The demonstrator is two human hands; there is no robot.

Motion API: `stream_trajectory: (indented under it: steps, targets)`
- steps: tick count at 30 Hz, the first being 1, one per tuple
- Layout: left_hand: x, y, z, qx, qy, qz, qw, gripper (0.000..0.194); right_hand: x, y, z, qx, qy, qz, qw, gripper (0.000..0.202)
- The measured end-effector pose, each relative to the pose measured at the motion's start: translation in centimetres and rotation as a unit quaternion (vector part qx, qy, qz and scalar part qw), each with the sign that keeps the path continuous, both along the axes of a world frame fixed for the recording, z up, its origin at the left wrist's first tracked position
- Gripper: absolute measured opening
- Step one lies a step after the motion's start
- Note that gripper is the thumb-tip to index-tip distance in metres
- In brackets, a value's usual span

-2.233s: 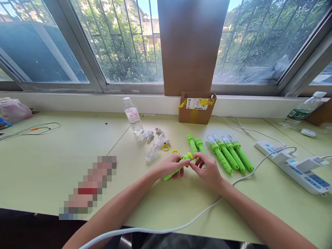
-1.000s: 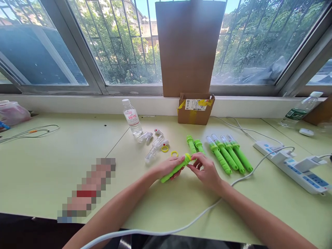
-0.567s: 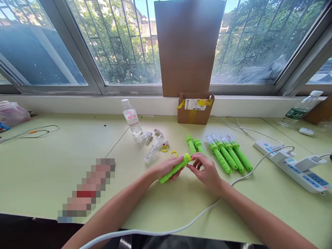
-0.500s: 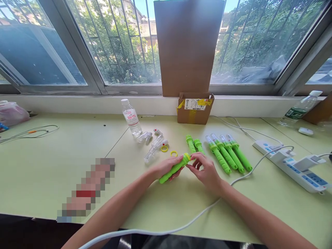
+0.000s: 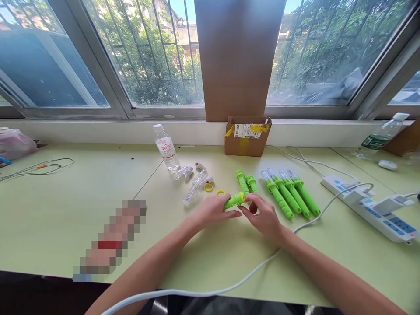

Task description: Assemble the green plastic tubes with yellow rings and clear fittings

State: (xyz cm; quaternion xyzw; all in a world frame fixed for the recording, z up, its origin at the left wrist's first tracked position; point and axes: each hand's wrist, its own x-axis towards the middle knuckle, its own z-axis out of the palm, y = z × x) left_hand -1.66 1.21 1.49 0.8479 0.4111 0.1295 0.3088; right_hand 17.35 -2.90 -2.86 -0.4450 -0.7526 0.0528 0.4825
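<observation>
My left hand (image 5: 213,211) is wrapped round a green tube (image 5: 232,201), whose ringed end points right. A yellow ring (image 5: 242,197) sits around that end, and the fingers of my right hand (image 5: 260,211) pinch at it. Behind my hands lie two green tubes (image 5: 242,181) without clear tops. Several green tubes with clear tops (image 5: 278,199) rest side by side to the right. Clear plastic pieces with nozzles (image 5: 194,192) lie at the left, near two loose yellow rings (image 5: 208,187), one partly behind my left hand.
A water bottle (image 5: 166,148) stands behind the clear pieces. A cardboard box (image 5: 246,142) is against the wall. A power strip (image 5: 370,210) lies at the right, and a white cable (image 5: 243,280) crosses the front. A blurred-out item (image 5: 111,240) lies left.
My left hand has turned over the green tube and now covers its lower part. The tube lies more level. My right fingers have moved onto the yellow ring at its end.
</observation>
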Motion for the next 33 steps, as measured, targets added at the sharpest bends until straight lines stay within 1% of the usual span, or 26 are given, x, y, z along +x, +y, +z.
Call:
stream_trajectory:
  steps: [1, 3, 5, 8, 11, 17, 22, 28, 33]
  targets:
    - [0.0, 0.2, -0.3, 0.054, 0.029, 0.009, 0.998, 0.047, 0.0, 0.0, 0.0, -0.008, 0.004, -0.012, 1.000, 0.009]
    - [0.1, 0.4, -0.8, 0.112, 0.074, 0.014, 0.991, 0.046, 0.0, 0.1, 0.1, -0.027, 0.018, -0.031, 0.999, 0.010]
    - [0.2, 0.4, -1.3, 0.133, 0.095, 0.017, 0.986, 0.040, 0.0, 0.2, 0.0, -0.042, 0.031, -0.040, 0.998, 0.011]
    - [0.5, 0.4, -1.8, 0.135, 0.094, 0.042, 0.985, 0.032, 0.0, 0.3, 0.0, -0.054, 0.042, -0.040, 0.997, 0.012]
    - [0.6, 0.4, -1.7, 0.107, 0.066, 0.051, 0.991, 0.031, 0.0, 0.3, 0.1, -0.062, 0.049, -0.036, 0.996, 0.011]
    - [0.2, 0.7, -1.0, 0.026, 0.003, 0.015, 1.000, 0.034, -0.2, 0.3, 0.4, -0.085, 0.058, -0.021, 0.994, 0.010]
    - [0.0, 0.8, -1.0, -0.013, -0.032, 0.013, 0.999, 0.035, -0.2, 0.2, 0.4, -0.085, 0.060, -0.017, 0.994, 0.011]
    - [-0.2, 1.0, -0.8, -0.078, -0.051, -0.005, 0.996, 0.038, -0.3, 0.1, 0.5, -0.097, 0.066, -0.015, 0.993, 0.014]
    - [-0.3, 0.9, -0.7, -0.118, -0.067, -0.007, 0.991, 0.038, -0.3, 0.1, 0.6, -0.107, 0.068, -0.014, 0.992, 0.014]
